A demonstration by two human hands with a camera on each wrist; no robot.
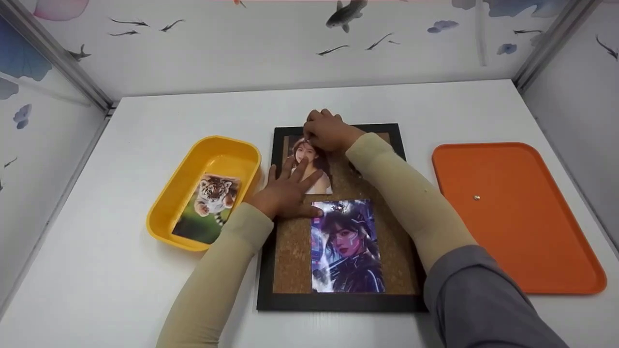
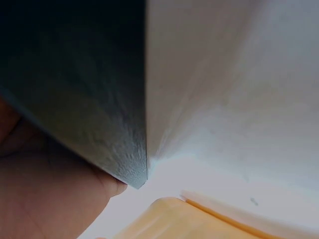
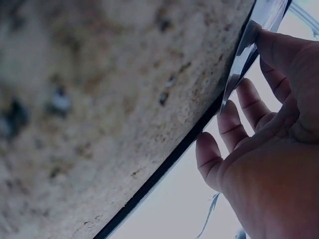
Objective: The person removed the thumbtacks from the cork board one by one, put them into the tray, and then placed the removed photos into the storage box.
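Note:
A portrait photo (image 1: pixel 319 183) of a person in white lies on the upper left of a cork board (image 1: pixel 292 261) with a black frame. My left hand (image 1: pixel 287 191) rests on that photo with its fingers spread. At the photo's top edge my right hand (image 1: pixel 329 129) has its fingers curled, thumb and fingertips together at a tiny glint that looks like a thumbtack, mostly hidden. The right wrist view shows the thumb (image 3: pixel 276 47) against the photo's glossy surface (image 3: pixel 241 55). Lower on the board is a purple cyberpunk picture (image 1: pixel 346 251), with a thumbtack (image 1: pixel 340 208) near its top.
Left of the board stands a yellow basin (image 1: pixel 157 212) holding a tiger picture (image 1: pixel 208 208). To the right is an orange tray (image 1: pixel 522 241) with one thumbtack (image 1: pixel 476 197) on it. Patterned panels (image 1: pixel 271 53) border the white table (image 1: pixel 96 193).

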